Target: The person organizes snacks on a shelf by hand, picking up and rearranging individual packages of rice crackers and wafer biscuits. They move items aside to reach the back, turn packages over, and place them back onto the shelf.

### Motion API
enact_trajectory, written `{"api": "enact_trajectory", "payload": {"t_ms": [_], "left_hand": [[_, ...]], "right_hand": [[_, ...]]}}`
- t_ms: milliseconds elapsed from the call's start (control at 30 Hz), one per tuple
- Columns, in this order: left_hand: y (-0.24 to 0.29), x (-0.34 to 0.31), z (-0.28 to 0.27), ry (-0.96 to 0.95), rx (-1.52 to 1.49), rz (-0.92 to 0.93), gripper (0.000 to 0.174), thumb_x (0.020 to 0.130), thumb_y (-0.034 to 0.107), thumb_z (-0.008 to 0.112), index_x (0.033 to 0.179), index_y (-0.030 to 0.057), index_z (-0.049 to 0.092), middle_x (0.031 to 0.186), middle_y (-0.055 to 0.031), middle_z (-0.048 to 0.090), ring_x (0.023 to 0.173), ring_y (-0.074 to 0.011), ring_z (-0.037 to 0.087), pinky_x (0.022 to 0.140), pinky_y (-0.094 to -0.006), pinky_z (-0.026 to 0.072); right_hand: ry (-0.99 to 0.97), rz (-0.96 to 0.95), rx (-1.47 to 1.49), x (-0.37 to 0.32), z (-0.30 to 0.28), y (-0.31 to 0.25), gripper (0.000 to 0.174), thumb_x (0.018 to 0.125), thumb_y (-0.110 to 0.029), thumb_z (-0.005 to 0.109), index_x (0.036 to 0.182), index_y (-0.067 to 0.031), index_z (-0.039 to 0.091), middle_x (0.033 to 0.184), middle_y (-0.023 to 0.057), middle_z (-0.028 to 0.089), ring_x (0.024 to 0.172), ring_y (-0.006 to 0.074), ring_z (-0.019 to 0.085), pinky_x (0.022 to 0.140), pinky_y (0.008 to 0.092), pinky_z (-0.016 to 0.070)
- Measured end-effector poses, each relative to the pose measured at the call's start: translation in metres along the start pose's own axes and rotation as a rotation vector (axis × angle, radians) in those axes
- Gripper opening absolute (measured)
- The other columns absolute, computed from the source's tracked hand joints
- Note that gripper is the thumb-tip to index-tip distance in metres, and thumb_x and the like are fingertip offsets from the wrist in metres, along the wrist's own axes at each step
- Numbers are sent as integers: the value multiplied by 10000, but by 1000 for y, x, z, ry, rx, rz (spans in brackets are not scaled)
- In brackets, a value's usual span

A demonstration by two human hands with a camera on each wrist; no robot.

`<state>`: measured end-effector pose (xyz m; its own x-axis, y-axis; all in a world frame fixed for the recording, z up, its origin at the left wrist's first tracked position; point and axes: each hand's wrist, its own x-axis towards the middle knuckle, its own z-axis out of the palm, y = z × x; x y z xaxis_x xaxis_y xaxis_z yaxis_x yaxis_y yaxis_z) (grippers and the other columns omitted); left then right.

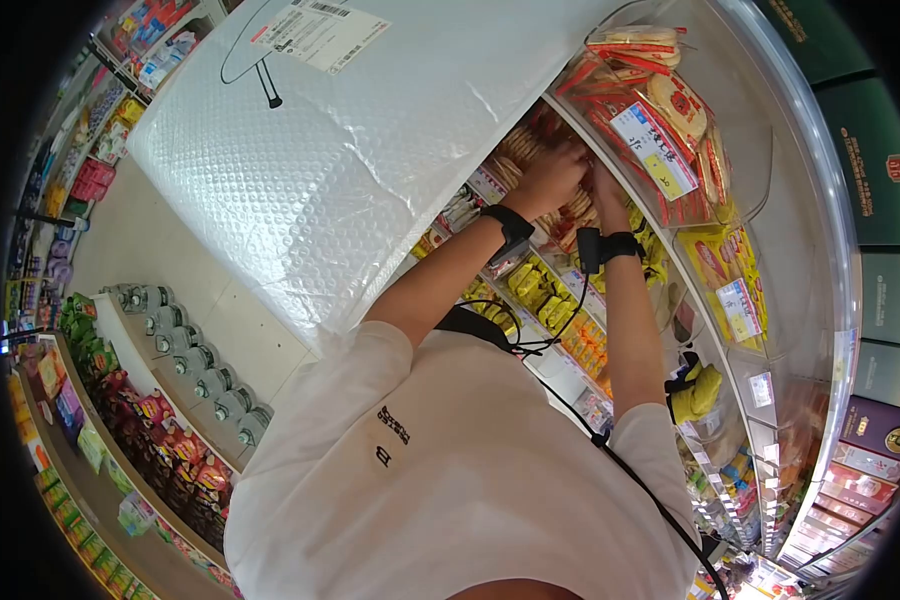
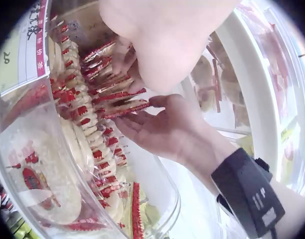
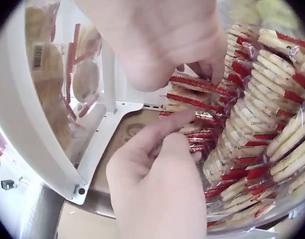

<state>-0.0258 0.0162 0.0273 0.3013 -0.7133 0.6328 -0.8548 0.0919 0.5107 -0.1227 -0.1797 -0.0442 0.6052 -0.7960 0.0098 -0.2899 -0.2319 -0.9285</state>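
Both hands reach into a clear plastic bin (image 2: 165, 199) of round crackers in clear wrappers with red serrated ends. In the left wrist view, my right hand (image 2: 175, 124) pinches one cracker packet (image 2: 123, 108), thumb above and fingers below. My left hand (image 3: 155, 181) points its straight index finger in among packets (image 3: 197, 134) standing on edge, the fingertip touching them. Its other fingers are partly hidden. A dense row of stacked crackers (image 3: 249, 119) lies beside the hands. From the head view, the left hand (image 1: 555, 180) and right hand (image 1: 607, 195) are close together under an upper shelf.
A large bubble-wrapped panel (image 1: 300, 150) stands left of the arms. Another bin of crackers (image 1: 670, 110) with a price tag sits on the shelf above. Yellow packets (image 1: 535, 290) lie below the hands. A black cable (image 1: 650, 480) runs along the right arm. Water bottles (image 1: 195, 360) stand on the left.
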Motion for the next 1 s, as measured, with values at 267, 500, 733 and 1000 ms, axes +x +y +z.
{"api": "enact_trajectory", "payload": {"t_ms": [267, 500, 733, 1000], "left_hand": [[2, 9, 33, -423, -158, -152, 283, 893, 152, 562, 1073, -28, 685, 1098, -270, 687, 941, -440, 684, 821, -520, 544], [3, 20, 50, -284, -211, -283, 456, 898, 340, 616, 1221, 19, 649, 1163, -263, 679, 1060, -441, 651, 898, -510, 525], [-13, 11, 71, -347, -4, -209, 517, 816, 181, 669, 1305, 32, 588, 1242, -240, 639, 1129, -422, 610, 930, -506, 511], [-24, 4, 98, -367, 8, -215, 608, 807, 127, 674, 1387, 37, 516, 1258, -233, 640, 1046, -420, 666, 872, -520, 545]], "right_hand": [[-30, 8, -246, -51, -8, -83, 488, 987, -423, 632, 1224, 4, 637, 1215, 118, 673, 1108, 254, 609, 983, 346, 467], [-51, -313, -466, -62, -5, -81, 486, 992, -352, 586, 1310, 15, 564, 1227, 231, 644, 1161, 341, 612, 994, 413, 483], [-348, -153, -400, -224, -29, -205, 565, 1014, -258, 584, 1479, 8, 406, 1374, 270, 564, 1182, 377, 615, 990, 407, 485], [-231, -526, -307, -258, -73, -365, 200, 972, -64, 617, 1137, -5, 714, 1159, 158, 713, 1092, 282, 676, 914, 343, 516]]}}
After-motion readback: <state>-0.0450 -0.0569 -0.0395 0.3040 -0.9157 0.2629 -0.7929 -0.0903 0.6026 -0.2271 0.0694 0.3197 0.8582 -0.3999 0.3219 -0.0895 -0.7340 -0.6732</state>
